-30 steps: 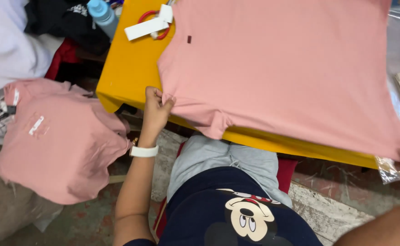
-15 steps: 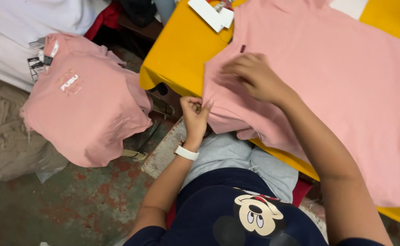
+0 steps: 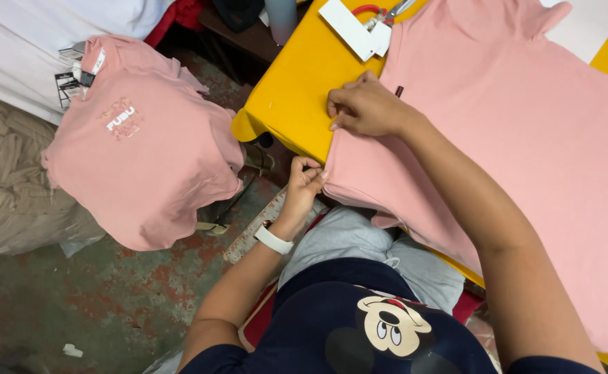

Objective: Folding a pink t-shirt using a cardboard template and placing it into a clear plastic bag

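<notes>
A pink short-sleeved cotton T-shirt (image 3: 525, 159) lies spread flat on the yellow tabletop (image 3: 297, 90), its lower part hanging over the near edge toward the person's lap. The right hand (image 3: 366, 109) rests on the shirt's side edge near the hem; its grip is clenched, with the fingers pinching the fabric against the tabletop. The left hand (image 3: 305, 181) sits just below, at the tabletop's edge, where its grip is closed on the same side edge of the shirt where it drops off the surface. A white wristband (image 3: 273, 240) encircles the left wrist.

At the far end of the tabletop, just beside the shirt's shoulder, lie white rectangular card tags (image 3: 354, 28) and a pair of red-handled scissors (image 3: 380, 10); the tags partly cover the scissors.

To the left, well apart from the tabletop, a stack of folded pink T-shirts (image 3: 145, 159) with a light chest print rests on a beige bundle of cloth (image 3: 6, 187). Black-and-white hang tags (image 3: 72, 73) stick out at the stack's far edge. Below lies a worn floor with red and green patches (image 3: 75, 305).
</notes>
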